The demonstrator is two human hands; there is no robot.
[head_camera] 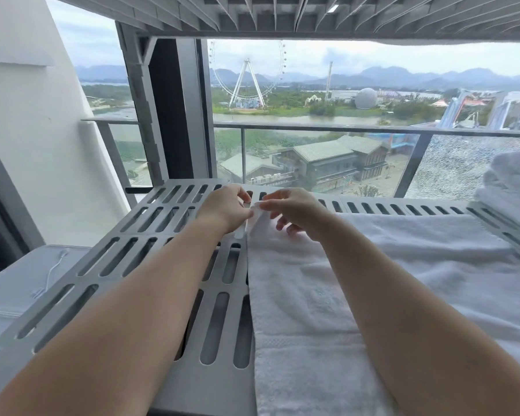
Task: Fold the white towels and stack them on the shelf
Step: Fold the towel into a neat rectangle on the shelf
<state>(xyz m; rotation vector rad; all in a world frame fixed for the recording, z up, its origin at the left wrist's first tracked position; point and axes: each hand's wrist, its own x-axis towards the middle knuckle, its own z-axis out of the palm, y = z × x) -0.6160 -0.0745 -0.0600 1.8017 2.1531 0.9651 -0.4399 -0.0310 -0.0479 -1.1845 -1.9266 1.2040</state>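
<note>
Pinching the lifted far-left corner of the white towel (pixel 327 295), the right hand (pixel 294 211) has its thumb and forefinger closed on the tip, just above the centre of the head view. The left hand (pixel 225 208) sits right beside it with its fingers curled, touching or nearly touching that same tip. I cannot tell whether it actually holds any cloth. The towel lies spread over the right half of the grey slotted shelf (pixel 132 265), its left edge running down the middle of the frame to the bottom. A stack of folded towels (pixel 514 181) rests at the right edge.

This looks like the start of a fold. To do it well, take a firm grip on the corner alone, and send the other hand to the matching corner on the near side. Lift both together so the hem stays straight, and lay edge on edge. Keep the cloth above the slots so it does not snag, and smooth it flat before folding again.
</note>
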